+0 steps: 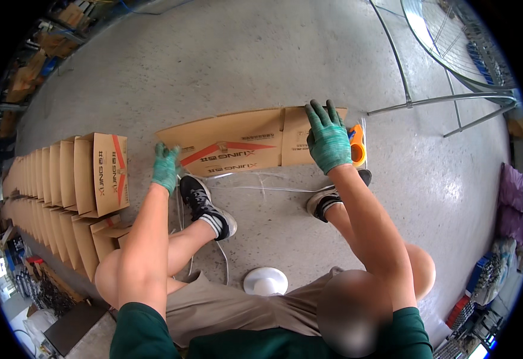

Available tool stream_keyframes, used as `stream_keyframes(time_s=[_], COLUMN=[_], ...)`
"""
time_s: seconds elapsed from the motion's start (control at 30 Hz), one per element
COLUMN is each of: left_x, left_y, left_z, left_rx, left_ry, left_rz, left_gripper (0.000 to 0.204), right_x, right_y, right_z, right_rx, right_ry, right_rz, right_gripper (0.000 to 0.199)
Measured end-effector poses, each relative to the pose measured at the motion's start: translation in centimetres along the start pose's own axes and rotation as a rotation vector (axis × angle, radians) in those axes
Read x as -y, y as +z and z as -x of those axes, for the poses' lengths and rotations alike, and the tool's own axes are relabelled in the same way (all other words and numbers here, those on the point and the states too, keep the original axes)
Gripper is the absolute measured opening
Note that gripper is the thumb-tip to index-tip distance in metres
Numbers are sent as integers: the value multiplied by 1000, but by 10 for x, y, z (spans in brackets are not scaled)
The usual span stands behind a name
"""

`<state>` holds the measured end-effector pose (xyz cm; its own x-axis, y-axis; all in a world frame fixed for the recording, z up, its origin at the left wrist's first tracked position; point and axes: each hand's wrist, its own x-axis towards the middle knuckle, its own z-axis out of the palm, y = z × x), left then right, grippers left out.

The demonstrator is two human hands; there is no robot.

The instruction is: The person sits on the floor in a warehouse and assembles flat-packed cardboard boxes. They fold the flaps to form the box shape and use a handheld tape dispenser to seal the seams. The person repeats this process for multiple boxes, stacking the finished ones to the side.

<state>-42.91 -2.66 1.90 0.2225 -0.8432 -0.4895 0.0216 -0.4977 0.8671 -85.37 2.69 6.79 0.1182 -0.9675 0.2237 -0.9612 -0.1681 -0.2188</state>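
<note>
A long brown cardboard carton (231, 143) with red stripes and dark print stands on the floor in front of me, between my shoes. My right hand (328, 140), in a green glove, lies over its right end, with the fingers stretched out across the panel and top edge. At its left end is my left hand (165, 169), also gloved, with slightly blurred fingers apart and nothing visible in them. Just right of my right hand is an orange tape dispenser (357, 146). White strapping (273, 188) runs along the floor in front of the carton.
Long rows of similar brown cartons (85, 176) stand at my left. A metal frame (435, 105) carrying a round wire piece (453, 42) is at the far right. Beneath me is a white round stool (265, 281). Shelves with boxes (40, 54) line the far left.
</note>
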Motion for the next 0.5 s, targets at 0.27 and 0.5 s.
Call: stream_keyframes(time_s=[0.27,0.5], left_x=[-56,-44], left_y=[-4,-26], left_z=[0,8], left_rx=[-25,-44], left_ry=[-65,70], left_rz=[-334,-556], left_gripper=[39,41], right_x=[23,48], right_y=[-25,-42], right_z=[31,62], right_rx=[-14,203], right_ry=[26,72], right_rz=[-51,96], right_gripper=[47,32])
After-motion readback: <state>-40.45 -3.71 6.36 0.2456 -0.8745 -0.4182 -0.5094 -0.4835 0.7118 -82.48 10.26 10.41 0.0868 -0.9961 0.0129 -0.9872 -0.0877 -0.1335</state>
